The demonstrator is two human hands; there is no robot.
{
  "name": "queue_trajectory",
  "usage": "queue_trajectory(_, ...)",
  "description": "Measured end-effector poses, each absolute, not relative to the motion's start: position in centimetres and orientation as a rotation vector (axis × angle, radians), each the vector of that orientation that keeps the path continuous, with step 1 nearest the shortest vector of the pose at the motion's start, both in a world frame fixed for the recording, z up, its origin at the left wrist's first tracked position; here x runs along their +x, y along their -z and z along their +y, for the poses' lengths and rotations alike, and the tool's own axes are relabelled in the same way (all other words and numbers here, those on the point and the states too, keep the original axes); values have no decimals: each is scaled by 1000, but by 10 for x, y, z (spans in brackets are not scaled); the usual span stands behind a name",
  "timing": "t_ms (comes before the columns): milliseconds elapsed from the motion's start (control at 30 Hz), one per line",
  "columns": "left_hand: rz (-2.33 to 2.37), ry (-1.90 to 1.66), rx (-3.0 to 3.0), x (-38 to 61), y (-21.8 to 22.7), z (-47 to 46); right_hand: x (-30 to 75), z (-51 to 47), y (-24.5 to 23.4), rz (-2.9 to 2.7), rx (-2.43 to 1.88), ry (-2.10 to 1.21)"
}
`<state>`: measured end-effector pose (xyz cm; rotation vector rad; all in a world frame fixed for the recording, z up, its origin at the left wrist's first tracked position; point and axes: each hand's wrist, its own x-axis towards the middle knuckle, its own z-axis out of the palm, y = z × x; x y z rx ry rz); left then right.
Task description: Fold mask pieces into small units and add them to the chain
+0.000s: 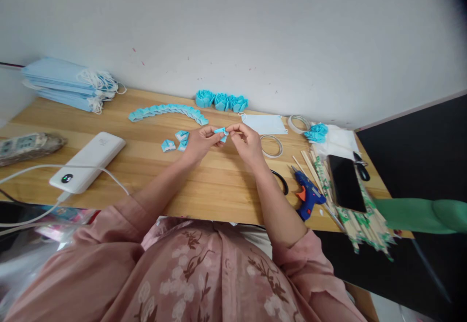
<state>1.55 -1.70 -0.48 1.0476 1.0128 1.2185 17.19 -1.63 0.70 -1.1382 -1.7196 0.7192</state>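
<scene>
Both hands meet over the middle of the table, pinching one small folded blue piece (pixel 220 131) between them. My left hand (pixel 201 143) grips it from the left with thumb and fingers. From the right, my right hand (pixel 247 142) pinches its edge with the fingertips. Just left of my left hand lie a few loose folded blue pieces (pixel 168 145) with white patches. Behind them curves a row of overlapping folded blue pieces (pixel 168 110). Several blue flowers (pixel 221 101) stand against the wall. A flat face mask (pixel 264 124) lies behind my right hand.
At left are a stack of face masks (pixel 62 81) and a white power bank (pixel 91 159) with a cable. At right are tape rolls (pixel 272 146), another blue flower (pixel 316 133), a blue glue gun (pixel 309 193), wrapped chopsticks (pixel 361 224) and a black phone (pixel 346 182).
</scene>
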Motion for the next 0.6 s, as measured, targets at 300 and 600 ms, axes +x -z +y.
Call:
queue_trajectory(300, 1016, -1207, 1073, 16, 4, -17, 171, -17, -9, -1685, -1157, -810)
queue_trajectory(600, 995, -1202, 1090, 14, 4, -17, 172, -9, 1, -1571, -1101, -962)
